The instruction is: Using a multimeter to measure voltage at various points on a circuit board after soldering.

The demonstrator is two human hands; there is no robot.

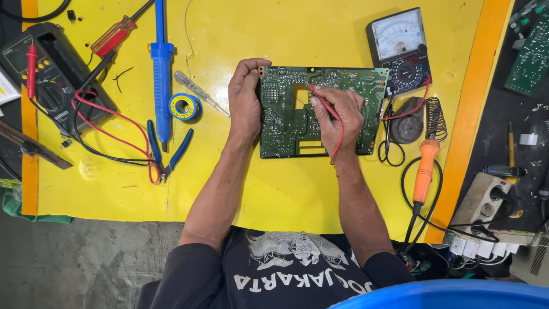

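Head view of a yellow work table [274, 189]. At centre lies a green circuit board [286, 129], solder side up, flat on the table. The left hand [246, 103] clasps the board's edge at 9 o'clock, fingers curled closed over its upper corner. The right hand [337, 117] rests on the board toward 3 o'clock, fingers pinched together on a red test probe [321, 98] whose tip touches the board near the square cut-out; its red lead [341, 134] loops over the hand.

From the board, at 2 o'clock stands an analogue multimeter [400, 48]; at 4 o'clock an orange-handled soldering iron [424, 171] lies beside black scissors [390, 143]. At 9 o'clock are a roll of solder wire [184, 106], a blue desoldering pump [162, 74] and blue-handled pliers [168, 151]. At 10 o'clock, well apart, a black digital multimeter [46, 80] sits with red and black leads, next to a red-handled screwdriver [114, 35].
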